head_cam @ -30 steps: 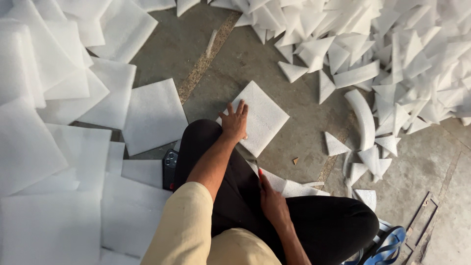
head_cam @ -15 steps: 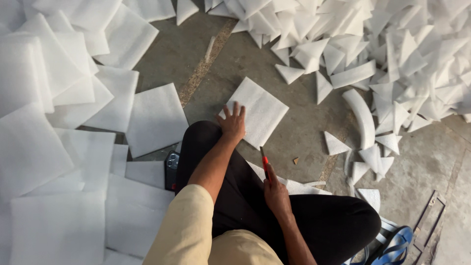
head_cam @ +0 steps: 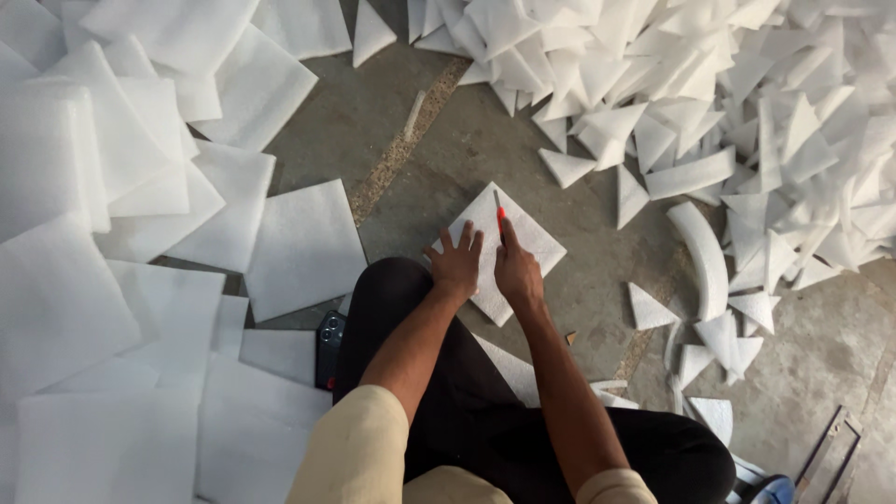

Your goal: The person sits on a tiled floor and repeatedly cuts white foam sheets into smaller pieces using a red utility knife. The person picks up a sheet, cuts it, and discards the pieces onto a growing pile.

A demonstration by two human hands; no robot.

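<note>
Head view: square white foam sheet [head_cam: 509,247] lies on the concrete floor [head_cam: 597,280] just beyond the knee, corner pointing away. Left hand [head_cam: 455,266] spread flat, pressing it down. Right hand [head_cam: 516,273] closed round a red-handled knife [head_cam: 500,217], blade on the sheet's diagonal; sheet looks uncut. Cut triangles [head_cam: 747,112] heaped right, whole squares [head_cam: 121,280] stacked left. No containers in sight

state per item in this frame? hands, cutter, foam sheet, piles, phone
left hand: flat, pressing the foam sheet
right hand: gripping the cutter
cutter: red, blade tip on the sheet
square foam sheet: flat on floor, uncut as far as visible
triangle foam pile: loose heap
square sheet stack: overlapping, flat
phone: on floor, screen dark
</note>
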